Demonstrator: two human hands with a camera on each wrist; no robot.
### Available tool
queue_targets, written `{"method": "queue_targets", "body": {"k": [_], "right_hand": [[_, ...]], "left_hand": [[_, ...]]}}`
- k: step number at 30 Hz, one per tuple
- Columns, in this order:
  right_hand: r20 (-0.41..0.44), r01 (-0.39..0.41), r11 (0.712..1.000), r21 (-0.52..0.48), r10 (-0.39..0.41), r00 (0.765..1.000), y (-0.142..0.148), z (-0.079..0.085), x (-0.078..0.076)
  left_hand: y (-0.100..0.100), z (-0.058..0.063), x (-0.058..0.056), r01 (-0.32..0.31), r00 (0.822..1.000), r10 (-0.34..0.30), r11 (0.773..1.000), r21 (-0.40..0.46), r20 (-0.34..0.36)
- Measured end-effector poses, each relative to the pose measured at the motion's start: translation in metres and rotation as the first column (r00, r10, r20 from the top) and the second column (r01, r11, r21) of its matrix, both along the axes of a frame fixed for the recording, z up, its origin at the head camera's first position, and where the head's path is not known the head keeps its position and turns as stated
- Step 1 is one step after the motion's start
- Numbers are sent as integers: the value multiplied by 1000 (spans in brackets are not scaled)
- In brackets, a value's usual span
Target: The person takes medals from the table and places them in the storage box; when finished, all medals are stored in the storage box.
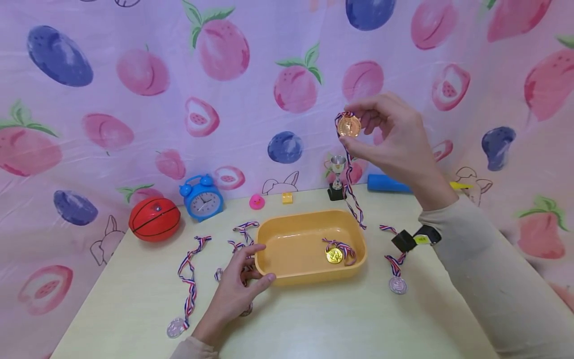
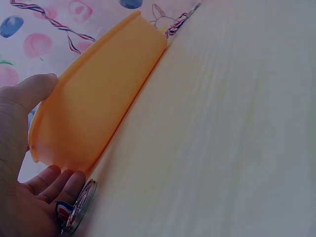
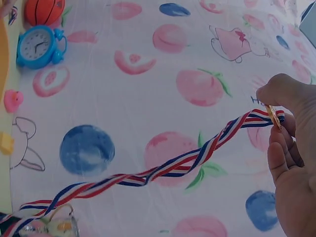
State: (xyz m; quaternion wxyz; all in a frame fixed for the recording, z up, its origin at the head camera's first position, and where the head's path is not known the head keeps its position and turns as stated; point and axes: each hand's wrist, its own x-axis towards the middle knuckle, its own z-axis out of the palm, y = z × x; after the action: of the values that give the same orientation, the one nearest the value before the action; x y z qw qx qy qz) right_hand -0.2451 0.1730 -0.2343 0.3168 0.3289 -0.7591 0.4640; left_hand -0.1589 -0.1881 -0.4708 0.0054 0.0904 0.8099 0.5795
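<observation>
Right hand (image 1: pixel 390 137) pinches a bronze medal (image 1: pixel 349 126) above the tray (image 1: pixel 287 271), its ribbon (image 1: pixel 352 194) hanging clear; left hand (image 1: pixel 237 289), fingers relaxed, steadies the tray's rim on the bench (image 1: pixel 336 319).

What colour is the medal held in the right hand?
Bronze medal, on a red, white and blue ribbon; head view shows it best.
</observation>
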Motion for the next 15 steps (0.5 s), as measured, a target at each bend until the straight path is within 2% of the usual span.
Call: {"method": "queue_targets", "body": {"k": [8,11,15], "right_hand": [[-17,-95,995,-20,94,995,-23,6,-2],[-37,-109,994,-11,109,993,-28,0,-5],[-51,-95,995,38,97,994,-34,-18,-9]], "left_hand": [[2,-2,1,-5,1000,5,1000,2,-3],[2,-2,1,-6,1000,6,1000,-1,-4],[1,-2,1,-7,1000,7,1000,-3,-10]]}}
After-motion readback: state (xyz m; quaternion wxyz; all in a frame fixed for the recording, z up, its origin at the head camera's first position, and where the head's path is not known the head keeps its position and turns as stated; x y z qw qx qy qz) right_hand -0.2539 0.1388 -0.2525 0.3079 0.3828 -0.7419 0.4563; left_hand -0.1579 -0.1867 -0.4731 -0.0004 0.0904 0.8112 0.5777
